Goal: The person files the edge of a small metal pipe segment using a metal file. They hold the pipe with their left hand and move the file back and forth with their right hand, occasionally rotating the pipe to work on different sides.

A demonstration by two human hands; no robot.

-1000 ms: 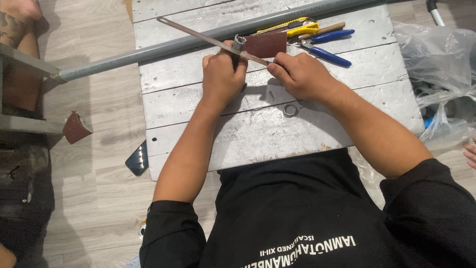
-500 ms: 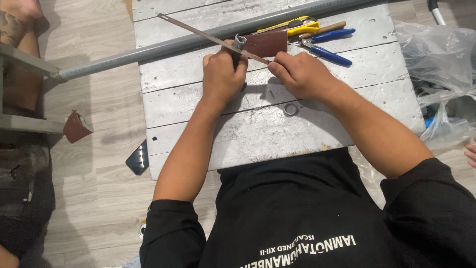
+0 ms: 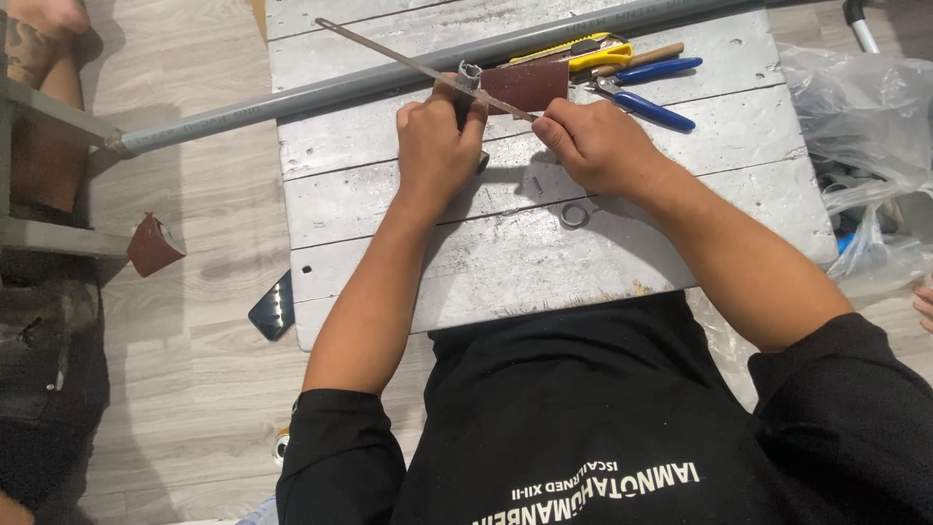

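Since the earlier frames almost nothing has shifted: our hands stay in the same place on the grey plank table (image 3: pixel 408 204), and the thin blade keeps its slant. Our left hand (image 3: pixel 437 146) is closed into a fist around a small grey fitting (image 3: pixel 469 76), whose top pokes out above the knuckles. Our right hand (image 3: pixel 595 146) has its fingers (image 3: pixel 556 124) pinched tight on the near end of the long thin metal blade (image 3: pixel 408 60), which runs up and left across the fitting and over the grey pipe (image 3: pixel 321 95). The fitting is pale grey and ribbed; most of it is hidden in the fist. The blade's held end is covered by our fingers, so we cannot tell its shape.
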